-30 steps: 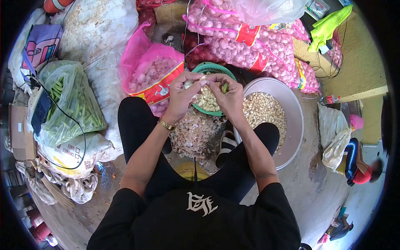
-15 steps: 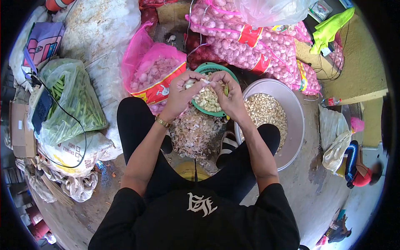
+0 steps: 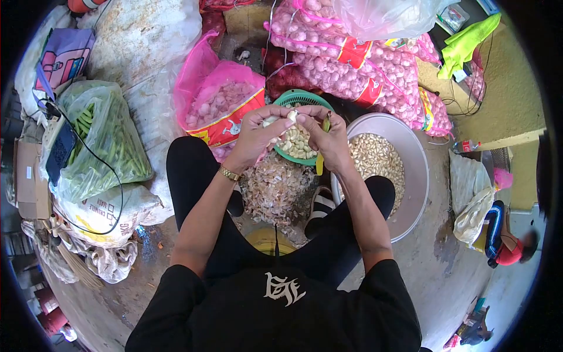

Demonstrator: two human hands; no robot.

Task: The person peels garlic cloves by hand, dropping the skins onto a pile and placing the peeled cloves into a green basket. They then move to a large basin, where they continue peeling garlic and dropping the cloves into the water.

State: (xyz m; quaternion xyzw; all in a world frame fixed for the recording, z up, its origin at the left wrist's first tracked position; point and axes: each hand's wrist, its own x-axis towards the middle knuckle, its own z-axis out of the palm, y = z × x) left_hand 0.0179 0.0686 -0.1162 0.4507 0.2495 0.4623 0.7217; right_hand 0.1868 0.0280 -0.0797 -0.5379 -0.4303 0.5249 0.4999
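Over the green basket (image 3: 305, 97), my left hand (image 3: 258, 135) and my right hand (image 3: 330, 142) meet fingertip to fingertip. A pale garlic clove (image 3: 292, 115) is pinched between their thumbs and fingers. My right hand also keeps a small yellow-handled tool (image 3: 319, 165), perhaps a knife, against its palm; its blade is mostly hidden. Garlic cloves (image 3: 297, 145) lie in the basket below. Between my feet a heap of papery garlic skins (image 3: 272, 190) covers the floor.
Right of the basket, a wide pale basin (image 3: 417, 188) holds many cloves. A pink mesh bag of garlic (image 3: 217, 105) stands open at left, with stacked garlic sacks (image 3: 346, 70) behind. A plastic bag of green pods (image 3: 108, 141) lies further left. Two people are at far right.
Both hands have dropped slightly and turned, so the clove shows more clearly between the fingertips. The yellow handle now shows below my right hand.
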